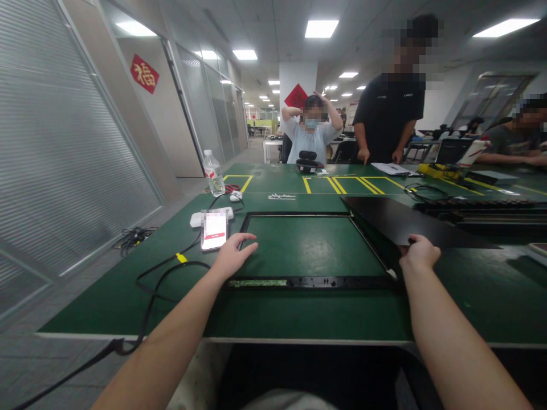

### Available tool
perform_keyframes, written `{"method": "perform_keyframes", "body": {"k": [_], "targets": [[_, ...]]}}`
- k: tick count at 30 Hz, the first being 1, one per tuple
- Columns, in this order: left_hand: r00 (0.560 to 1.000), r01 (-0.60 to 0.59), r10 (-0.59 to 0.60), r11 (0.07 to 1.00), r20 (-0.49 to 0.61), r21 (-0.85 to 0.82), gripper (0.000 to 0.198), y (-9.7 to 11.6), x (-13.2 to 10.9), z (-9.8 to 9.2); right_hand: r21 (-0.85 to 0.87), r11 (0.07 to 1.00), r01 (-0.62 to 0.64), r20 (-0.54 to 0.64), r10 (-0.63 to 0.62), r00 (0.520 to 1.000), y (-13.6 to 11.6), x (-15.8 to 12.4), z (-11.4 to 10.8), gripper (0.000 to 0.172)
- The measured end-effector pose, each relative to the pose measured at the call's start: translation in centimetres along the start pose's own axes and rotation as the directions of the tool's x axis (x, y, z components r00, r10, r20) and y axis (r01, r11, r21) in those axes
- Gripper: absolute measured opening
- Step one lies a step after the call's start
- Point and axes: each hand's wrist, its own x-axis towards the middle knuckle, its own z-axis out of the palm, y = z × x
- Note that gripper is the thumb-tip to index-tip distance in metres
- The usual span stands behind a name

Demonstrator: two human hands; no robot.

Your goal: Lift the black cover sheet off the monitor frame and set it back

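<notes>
A black rectangular frame (299, 282) lies flat on the green table (273, 316), with green mat showing through its open middle. My left hand (233, 256) rests on the frame's left side, fingers stretched flat. My right hand (419, 253) is closed on the near edge of a thin black panel (410, 222), which is tilted up from the frame's right side toward the right.
A phone (214, 230) and a white device (196, 218) lie left of the frame, with black cables (171, 267) running off the table edge. A water bottle (213, 172) stands at the far left. Three people are at the far side, beside tools and black equipment (482, 208).
</notes>
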Motion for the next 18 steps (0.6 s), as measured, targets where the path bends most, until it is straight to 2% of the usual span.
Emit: {"method": "perform_keyframes", "body": {"k": [3, 8, 12, 18], "targets": [[1.000, 0.003, -0.003, 1.000, 0.010, 0.003, 0.043, 0.0, 0.0, 0.0, 0.000, 1.000, 0.004, -0.043, -0.004, 0.999, 0.2, 0.4, 0.1, 0.036], [1.000, 0.009, -0.008, 1.000, 0.016, -0.010, 0.044, -0.2, 0.1, 0.0, -0.015, 0.996, -0.084, -0.079, 0.083, 0.993, 0.8, 2.0, -0.1, 0.031], [1.000, 0.001, -0.001, 1.000, 0.010, -0.023, 0.041, -0.2, 0.1, 0.1, -0.036, 0.991, -0.130, -0.102, 0.126, 0.987, 1.4, 3.5, -0.4, 0.036], [1.000, 0.003, -0.003, 1.000, 0.012, -0.015, 0.040, -0.1, 0.0, 0.1, -0.100, 0.991, -0.084, -0.075, 0.077, 0.994, 2.2, 4.4, -0.4, 0.042]]}}
